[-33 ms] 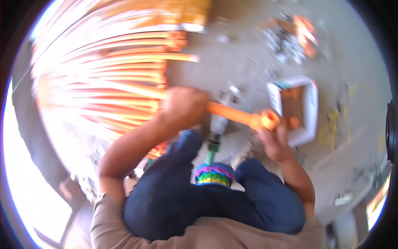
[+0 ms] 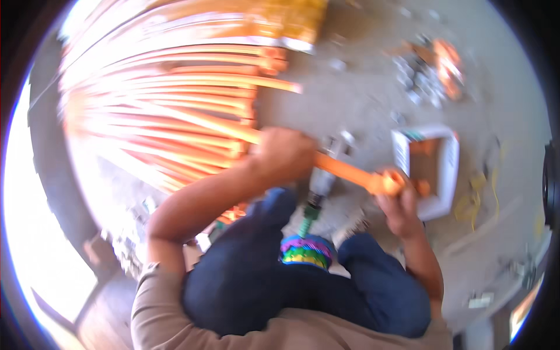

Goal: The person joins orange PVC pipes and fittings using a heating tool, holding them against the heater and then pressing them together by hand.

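Observation:
My left hand [image 2: 286, 153] is wrapped round an orange pole [image 2: 347, 171], which slants across in front of me from the pile at the left. At the pole's right end is an orange ring-shaped fitting [image 2: 389, 182]. The fingers of my right hand [image 2: 402, 209] are closed on that fitting from below, thumb and fingers on its near side. Beneath the pole, on the floor, lies a grey tool [image 2: 321, 182] with a black and green end; motion blur hides its kind.
Many orange poles [image 2: 198, 140] lie stacked at the left beside brown shiny wrapping [image 2: 291, 26]. A white box [image 2: 446, 172] with orange pieces stands at the right. Beyond it are small metal parts [image 2: 419, 76]. A round, colour-banded object [image 2: 306, 252] sits between my legs.
The whole view has shifted, so everything appears a little farther right and lower. Both hands keep the same hold on the orange pole and its fitting.

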`<state>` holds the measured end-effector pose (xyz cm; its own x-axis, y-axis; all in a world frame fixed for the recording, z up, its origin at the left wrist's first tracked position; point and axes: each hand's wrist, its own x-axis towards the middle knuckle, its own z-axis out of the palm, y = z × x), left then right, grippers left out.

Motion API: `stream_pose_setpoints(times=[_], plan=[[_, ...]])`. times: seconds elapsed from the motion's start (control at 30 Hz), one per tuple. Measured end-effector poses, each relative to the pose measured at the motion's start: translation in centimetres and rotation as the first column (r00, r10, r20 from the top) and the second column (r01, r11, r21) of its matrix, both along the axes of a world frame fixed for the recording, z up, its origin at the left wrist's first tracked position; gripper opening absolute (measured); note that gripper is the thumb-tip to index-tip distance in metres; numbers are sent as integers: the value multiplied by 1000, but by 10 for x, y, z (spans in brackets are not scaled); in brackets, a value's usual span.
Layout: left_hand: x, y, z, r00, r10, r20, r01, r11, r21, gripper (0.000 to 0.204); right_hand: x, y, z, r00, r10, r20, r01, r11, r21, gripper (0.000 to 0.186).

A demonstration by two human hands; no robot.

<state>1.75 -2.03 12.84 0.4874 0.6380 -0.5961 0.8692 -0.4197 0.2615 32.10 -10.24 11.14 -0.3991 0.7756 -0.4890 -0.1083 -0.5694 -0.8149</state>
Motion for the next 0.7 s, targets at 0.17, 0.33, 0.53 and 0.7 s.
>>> stream_pose_setpoints(times=[0.17,0.33,0.53,0.7], plan=[[-14,0,54,999,-40,-35,33,983,-182,18,22,10,-1,759,446,474,-546,833,92,83],[-77,11,114,949,40,-313,-105,976,-192,16,29,8,-16,666,499,554,-571,819,-50,78],[-181,-23,95,892,246,-379,-259,966,19,15,1,15,-14,674,475,566,-612,788,69,66],[-264,-64,-7,955,280,-98,-267,955,131,12,-1,13,-9,621,473,625,-663,742,97,64]])
